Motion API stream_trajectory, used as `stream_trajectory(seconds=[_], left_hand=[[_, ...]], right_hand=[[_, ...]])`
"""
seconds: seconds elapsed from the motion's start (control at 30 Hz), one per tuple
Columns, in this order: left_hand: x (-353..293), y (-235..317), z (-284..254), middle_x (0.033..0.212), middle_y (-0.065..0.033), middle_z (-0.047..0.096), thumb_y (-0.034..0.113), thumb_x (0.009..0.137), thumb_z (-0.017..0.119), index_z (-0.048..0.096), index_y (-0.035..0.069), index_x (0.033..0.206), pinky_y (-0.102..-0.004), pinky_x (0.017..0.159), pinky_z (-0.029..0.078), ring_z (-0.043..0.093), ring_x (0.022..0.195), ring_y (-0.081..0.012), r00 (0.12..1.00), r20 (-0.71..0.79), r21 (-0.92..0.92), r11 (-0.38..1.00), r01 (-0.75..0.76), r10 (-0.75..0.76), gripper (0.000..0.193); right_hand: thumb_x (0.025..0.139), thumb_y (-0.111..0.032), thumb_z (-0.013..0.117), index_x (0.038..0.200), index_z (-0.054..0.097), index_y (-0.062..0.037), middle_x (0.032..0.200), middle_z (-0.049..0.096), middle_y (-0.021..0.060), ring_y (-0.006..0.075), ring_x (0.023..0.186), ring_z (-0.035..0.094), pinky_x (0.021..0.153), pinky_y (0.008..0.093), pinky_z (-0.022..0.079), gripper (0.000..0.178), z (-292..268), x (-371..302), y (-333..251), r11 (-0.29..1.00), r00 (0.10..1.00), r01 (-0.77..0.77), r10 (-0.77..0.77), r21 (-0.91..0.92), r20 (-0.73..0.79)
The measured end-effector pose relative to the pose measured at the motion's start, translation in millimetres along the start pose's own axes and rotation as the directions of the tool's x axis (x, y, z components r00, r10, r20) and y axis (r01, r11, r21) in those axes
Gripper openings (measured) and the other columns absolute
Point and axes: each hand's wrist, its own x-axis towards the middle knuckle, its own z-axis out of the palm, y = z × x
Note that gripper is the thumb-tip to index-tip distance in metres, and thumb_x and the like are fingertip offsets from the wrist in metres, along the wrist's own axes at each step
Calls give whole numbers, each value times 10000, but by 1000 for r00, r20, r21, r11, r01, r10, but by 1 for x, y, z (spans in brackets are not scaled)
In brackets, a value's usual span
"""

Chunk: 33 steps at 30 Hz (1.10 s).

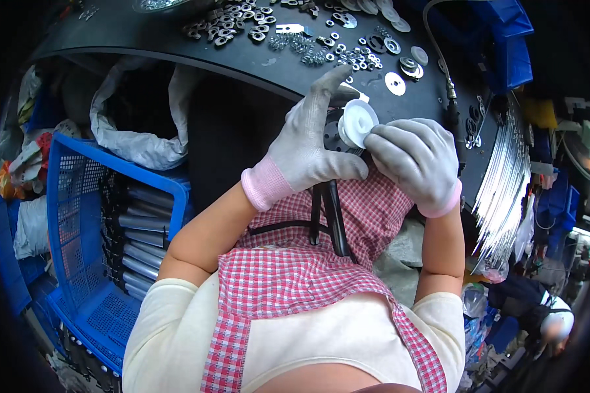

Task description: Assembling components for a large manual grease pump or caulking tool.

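Note:
Both my hands wear grey-coated gloves with pink cuffs. The fingers of my right hand are closed on the edge of a white round plastic wheel, which looks like a small flanged spool. Left of it, my left hand curves in a wide C, thumb and forefinger well apart; its other fingers are partly hidden. Between that thumb and forefinger sits a dark round disc with small holes, partly behind the white wheel. Two black bars extend below the disc toward my checked apron.
Small metal fittings, springs, nuts and washers lie on the dark table. Long thin metal rods lie bundled at right. A blue crate holding dark tubes stands at left. Another person is at lower right.

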Motion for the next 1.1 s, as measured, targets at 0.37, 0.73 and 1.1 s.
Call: stream_trajectory(seconds=[0.37,0.73,1.1], left_hand=[[8,6,1,1007,-105,615,224,677,767,590,23,1086,-324,873,456,595,968,-207,987,118,339,930,-139,105,488],[0,5,11,1041,-52,610,139,684,768,564,32,1148,-275,877,470,592,957,-124,1000,27,169,986,8,-12,518],[9,11,2,1043,-65,615,210,633,821,542,26,1148,-278,880,474,599,957,-142,981,76,134,977,166,-177,614]], right_hand=[[768,-162,686,937,697,-111,961,675,50,244,908,626,809,368,489,177,18,0,48,837,883,-455,468,304,34],[750,-324,729,871,727,-117,1213,605,65,288,1154,529,972,424,411,240,105,-9,92,642,620,-727,766,-245,168],[685,-80,739,865,734,-67,994,676,64,224,995,615,868,346,479,181,-8,39,14,857,935,-351,294,378,201]])
